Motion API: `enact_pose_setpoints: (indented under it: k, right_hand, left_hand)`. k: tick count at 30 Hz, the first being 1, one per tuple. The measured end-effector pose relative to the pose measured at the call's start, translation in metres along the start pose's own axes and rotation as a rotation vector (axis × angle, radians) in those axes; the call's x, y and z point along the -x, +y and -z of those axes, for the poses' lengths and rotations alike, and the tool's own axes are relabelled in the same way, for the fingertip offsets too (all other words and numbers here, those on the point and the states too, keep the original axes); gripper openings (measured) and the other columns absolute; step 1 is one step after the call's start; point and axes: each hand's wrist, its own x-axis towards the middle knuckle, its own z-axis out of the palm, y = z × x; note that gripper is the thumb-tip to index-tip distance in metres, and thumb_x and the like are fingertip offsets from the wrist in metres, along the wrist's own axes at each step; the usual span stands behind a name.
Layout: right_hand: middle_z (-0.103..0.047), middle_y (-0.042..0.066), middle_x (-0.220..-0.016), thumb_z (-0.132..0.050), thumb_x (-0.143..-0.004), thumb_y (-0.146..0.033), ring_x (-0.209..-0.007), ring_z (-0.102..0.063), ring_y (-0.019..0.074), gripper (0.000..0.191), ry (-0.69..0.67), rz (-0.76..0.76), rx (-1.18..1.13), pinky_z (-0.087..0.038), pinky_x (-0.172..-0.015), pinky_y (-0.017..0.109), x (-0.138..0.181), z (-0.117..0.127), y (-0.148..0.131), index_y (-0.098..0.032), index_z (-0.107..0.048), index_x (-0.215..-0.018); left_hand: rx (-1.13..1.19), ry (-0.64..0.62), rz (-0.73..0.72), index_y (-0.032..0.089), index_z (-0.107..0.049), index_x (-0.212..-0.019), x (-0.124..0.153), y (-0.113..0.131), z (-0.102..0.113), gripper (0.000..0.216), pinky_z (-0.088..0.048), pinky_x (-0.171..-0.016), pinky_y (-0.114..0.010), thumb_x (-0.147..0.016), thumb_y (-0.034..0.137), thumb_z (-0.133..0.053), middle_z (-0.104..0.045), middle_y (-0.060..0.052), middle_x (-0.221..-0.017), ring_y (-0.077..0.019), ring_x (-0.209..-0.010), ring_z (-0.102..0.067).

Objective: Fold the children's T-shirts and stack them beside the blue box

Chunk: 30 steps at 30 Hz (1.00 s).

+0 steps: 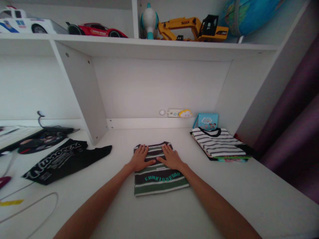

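A folded striped shirt (pixel 161 187) in dark, green and white lies flat on the white desk, with teal lettering across its lower part. My left hand (pixel 140 160) rests flat on its upper left side, fingers stretched out. On the upper right side my right hand (pixel 171 157) presses down the same way, palm low and fingers extended. The two thumbs point toward each other over the middle of the fabric. Parts of the collar end are covered by my fingers.
To the right, a folded black-and-white striped shirt (pixel 215 141) tops a stack, before a blue desk calendar (pixel 208 121). A black garment (pixel 67 162) lies left, near a keyboard (pixel 18 136) and cables. Overhead, a shelf (pixel 164 48) holds toy vehicles and a globe (pixel 251 16).
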Motion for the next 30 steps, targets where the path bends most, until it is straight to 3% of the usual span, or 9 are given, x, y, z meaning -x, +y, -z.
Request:
enact_pose_setpoints:
  k: [3,6,9,12,15,20,25,28,30]
  right_hand:
    - [-0.003,0.007,-0.145,-0.021,-0.08,-0.065,-0.132,0.0,0.0225,0.078,-0.001,-0.046,0.011,-0.012,-0.101,0.046,-0.007,0.007,0.0,-0.015,-0.009,-0.139]
    - [-0.01,0.013,-0.144,-0.03,-0.082,-0.058,-0.131,-0.01,0.0258,0.074,0.048,-0.098,0.018,-0.02,-0.098,0.044,0.001,0.017,0.004,-0.014,-0.013,-0.138]
    - [-0.041,0.023,-0.127,-0.041,-0.082,-0.046,-0.117,-0.038,0.0299,0.061,0.101,-0.167,0.017,-0.032,-0.088,0.038,0.025,0.028,0.015,-0.006,-0.036,-0.128]
    - [-0.061,0.019,-0.097,-0.046,-0.08,-0.042,-0.094,-0.055,0.0277,0.041,0.11,-0.213,-0.001,-0.038,-0.075,0.033,0.052,0.033,0.027,-0.008,-0.057,-0.1]
    - [-0.064,0.013,-0.091,-0.053,-0.075,-0.044,-0.085,-0.059,0.0236,0.035,0.103,-0.223,-0.05,-0.039,-0.067,0.027,0.066,0.03,0.029,-0.013,-0.06,-0.09]
    - [-0.064,0.012,-0.095,-0.062,-0.066,-0.036,-0.088,-0.059,0.0234,0.037,0.112,-0.26,-0.163,-0.038,-0.064,0.025,0.052,0.02,0.022,-0.014,-0.058,-0.095]
    - [-0.066,0.005,-0.08,-0.061,-0.064,-0.031,-0.075,-0.061,0.018,0.022,0.107,-0.271,-0.317,-0.038,-0.058,0.021,0.042,0.021,0.029,-0.015,-0.061,-0.08]
    - [-0.066,0.003,-0.078,-0.057,-0.067,-0.026,-0.075,-0.06,0.0164,0.014,0.124,-0.259,-0.387,-0.039,-0.058,0.02,0.043,0.025,0.035,-0.016,-0.06,-0.076]
    - [-0.066,0.004,-0.079,-0.056,-0.067,-0.025,-0.076,-0.06,0.0162,0.015,0.129,-0.254,-0.431,-0.04,-0.059,0.021,0.044,0.028,0.04,-0.016,-0.06,-0.079]
  left_hand:
    - [0.013,0.006,-0.008,0.008,-0.021,-0.136,-0.016,-0.001,0.001,0.084,-0.012,-0.103,-0.04,-0.077,0.066,-0.027,-0.014,-0.017,-0.142,-0.0278,-0.131,-0.006]
    - [0.017,0.043,0.041,0.005,-0.021,-0.135,-0.014,0.003,0.004,0.079,-0.014,-0.103,-0.041,-0.08,0.06,-0.032,-0.012,-0.02,-0.142,-0.0288,-0.131,-0.007]
    - [0.033,0.09,0.151,0.002,-0.016,-0.135,0.011,0.008,0.013,0.08,-0.022,-0.1,-0.04,-0.078,0.052,-0.041,-0.012,-0.024,-0.141,-0.0316,-0.129,-0.015]
    - [0.099,0.038,0.172,0.003,-0.022,-0.133,0.046,0.01,0.024,0.077,-0.033,-0.092,-0.039,-0.076,0.049,-0.045,-0.037,-0.024,-0.129,-0.0318,-0.117,-0.039]
    - [0.213,0.031,0.138,0.007,-0.036,-0.127,0.069,0.011,0.029,0.066,-0.038,-0.086,-0.037,-0.074,0.046,-0.047,-0.053,-0.018,-0.111,-0.0292,-0.1,-0.051]
    - [0.566,0.059,0.29,0.016,-0.042,-0.122,0.075,0.019,0.026,0.063,-0.045,-0.075,-0.033,-0.066,0.04,-0.057,-0.055,-0.011,-0.107,-0.0217,-0.08,-0.058]
    - [1.151,-0.026,0.385,0.02,-0.042,-0.115,0.078,0.033,0.035,0.06,-0.048,-0.069,-0.029,-0.063,0.038,-0.064,-0.059,-0.005,-0.095,-0.0193,-0.083,-0.06]
    - [1.317,-0.048,0.44,0.019,-0.042,-0.116,0.078,0.04,0.041,0.059,-0.048,-0.068,-0.027,-0.063,0.03,-0.066,-0.061,-0.005,-0.091,-0.0184,-0.084,-0.06]
    - [1.37,-0.028,0.488,0.018,-0.041,-0.119,0.075,0.046,0.042,0.061,-0.049,-0.069,-0.026,-0.064,0.024,-0.065,-0.059,-0.007,-0.1,-0.0186,-0.088,-0.059]
